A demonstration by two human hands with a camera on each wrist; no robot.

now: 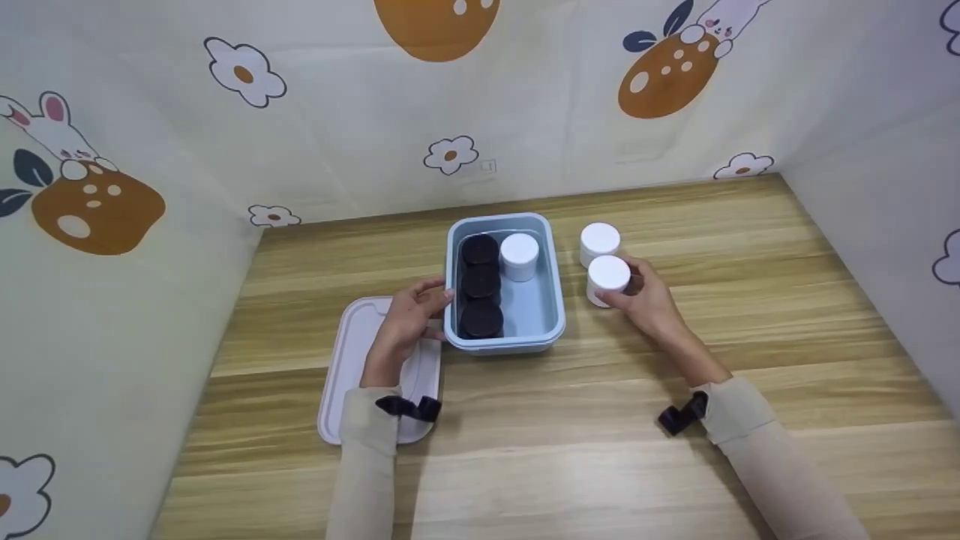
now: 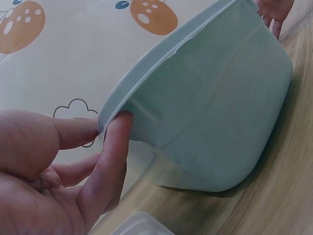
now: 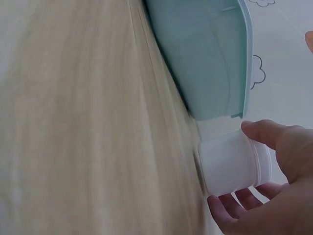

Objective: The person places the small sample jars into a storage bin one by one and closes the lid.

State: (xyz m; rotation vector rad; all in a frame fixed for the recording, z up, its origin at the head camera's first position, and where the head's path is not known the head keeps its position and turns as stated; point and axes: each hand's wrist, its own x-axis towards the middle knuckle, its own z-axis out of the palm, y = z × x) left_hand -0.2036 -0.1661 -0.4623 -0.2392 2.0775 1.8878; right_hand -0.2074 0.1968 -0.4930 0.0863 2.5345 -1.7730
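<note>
1. A person's right hand (image 1: 651, 300) grips a white lidded jar (image 1: 609, 277), thumb on one side and fingers curled round the other, over a wood-grain table (image 1: 540, 435).
2. The jar is upright, to the right of a light blue plastic box (image 1: 504, 344). It is near the box's right wall but apart from it, roughly level with the middle of its length; whether its base touches the wood cannot be told.
3. The box's long axis runs away from the person, toward a patterned backdrop (image 1: 525, 90). Three black-lidded jars (image 1: 480, 282) line its left wall along that axis; a white jar inside the box (image 1: 519, 256) stands at the far right, blue floor showing on its near side.
4. Across the box's width, the left hand (image 1: 407, 319) pinches the left rim between thumb and finger. A pale lilac lid (image 1: 343, 360) lies beneath that wrist.
5. Just behind the gripped jar stands a second white jar (image 1: 600, 240), outside the box; the right hand is the nearer to both.
</note>
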